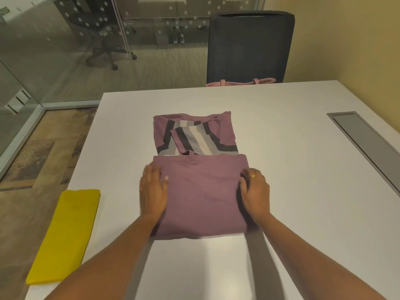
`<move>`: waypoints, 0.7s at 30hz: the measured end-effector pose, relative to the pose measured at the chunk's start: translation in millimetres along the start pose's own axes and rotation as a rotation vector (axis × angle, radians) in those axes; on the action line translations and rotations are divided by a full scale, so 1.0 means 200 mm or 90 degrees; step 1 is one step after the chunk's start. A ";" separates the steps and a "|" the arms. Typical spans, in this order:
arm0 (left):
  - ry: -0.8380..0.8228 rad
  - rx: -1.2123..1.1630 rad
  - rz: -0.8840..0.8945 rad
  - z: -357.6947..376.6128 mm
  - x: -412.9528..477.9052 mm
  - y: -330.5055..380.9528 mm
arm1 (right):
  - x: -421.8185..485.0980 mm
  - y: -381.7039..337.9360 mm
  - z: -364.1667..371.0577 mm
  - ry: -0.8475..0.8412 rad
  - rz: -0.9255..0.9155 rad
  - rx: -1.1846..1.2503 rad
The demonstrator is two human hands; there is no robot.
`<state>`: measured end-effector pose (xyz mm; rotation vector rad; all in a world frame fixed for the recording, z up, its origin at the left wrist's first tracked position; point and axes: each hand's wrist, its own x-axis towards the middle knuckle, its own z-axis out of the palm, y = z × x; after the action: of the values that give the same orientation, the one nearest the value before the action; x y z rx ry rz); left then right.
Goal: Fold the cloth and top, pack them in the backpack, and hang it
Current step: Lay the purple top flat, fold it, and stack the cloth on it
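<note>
**Head view: folding of the top.** The purple top (201, 191) lies in the middle of the white table (281, 148). Its near part is doubled over into a plain purple panel, and the striped part (194, 137) lies exposed beyond it.

The left hand (152, 191) lies flat, fingers straight, on the left edge of the panel. The right hand (255, 191) has its fingers curled over the right edge and appears to grip the layers there.

The yellow cloth (67, 234), already folded into a long strip, sits well apart from the top at the near left of the table, its outer side along the table's edge. A pink bag (240, 82) (possibly the backpack; too little shows to tell) rests on the dark chair (249, 46) across the table.

Hazards, as judged:

- **(a) Uneven hands.** One hand grips and the other only presses. If the panel is lifted for a further fold, the left side may slip free and the fold may come out skewed.
- **(b) Loose sleeve.** The striped sleeve lies unsecured on the exposed part. Carrying the panel over it could push it out of line and leave a lump or a protruding end.
- **(c) Smooth table.** Pressure directed forward may slide the whole bundle away from the person instead of setting a crease.
- **(d) Cloth at the edge.** The left forearm passes near the yellow cloth, and a sweep of it could push the strip off the table.
</note>
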<state>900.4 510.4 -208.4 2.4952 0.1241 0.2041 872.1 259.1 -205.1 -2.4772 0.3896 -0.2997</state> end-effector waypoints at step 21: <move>-0.142 0.297 0.114 0.08 -0.33 -0.24 | -0.20 0.09 0.17 -0.217 -0.221 -0.241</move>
<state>836.3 529.6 -256.9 2.9743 -0.1639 -0.0382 841.1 276.9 -247.9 -2.8967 -0.1442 0.0711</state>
